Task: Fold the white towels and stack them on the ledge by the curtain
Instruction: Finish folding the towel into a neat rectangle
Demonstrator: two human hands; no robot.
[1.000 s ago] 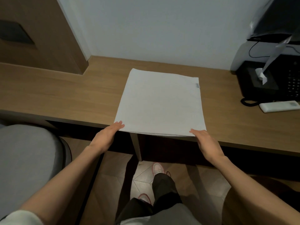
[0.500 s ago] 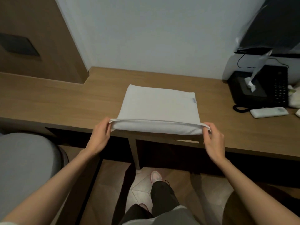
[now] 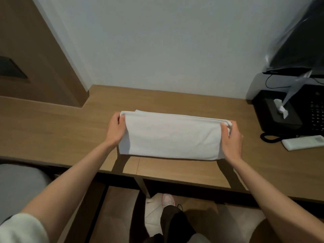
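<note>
Here, seen from above through a head-worn camera, a person stands at a long wooden desk (image 3: 52,130) set against a plain pale wall (image 3: 157,41). A white towel (image 3: 172,135) lies on the desk near its front edge, folded over into a wide, flat rectangle with several layered edges showing along its far side.

Both bare forearms reach forward to it. The left hand (image 3: 114,131) grips the towel's far left corner, fingers curled round the layered edge. The right hand (image 3: 233,137) grips the far right corner in the same way, thumb on top and fingers wrapped round the bunched layers. The fold nearest the person rests on the wood.

To the right, well apart from the towel, a black tissue box (image 3: 278,114) with a white tissue sticking up stands beside a black telephone (image 3: 313,111), and a white remote control (image 3: 303,142) lies just in front of them. A brown wooden panel (image 3: 35,50) fills the upper left. A grey chair (image 3: 17,186) sits at the lower left, and below the desk a pale shoe (image 3: 168,200) rests on the floor.
</note>
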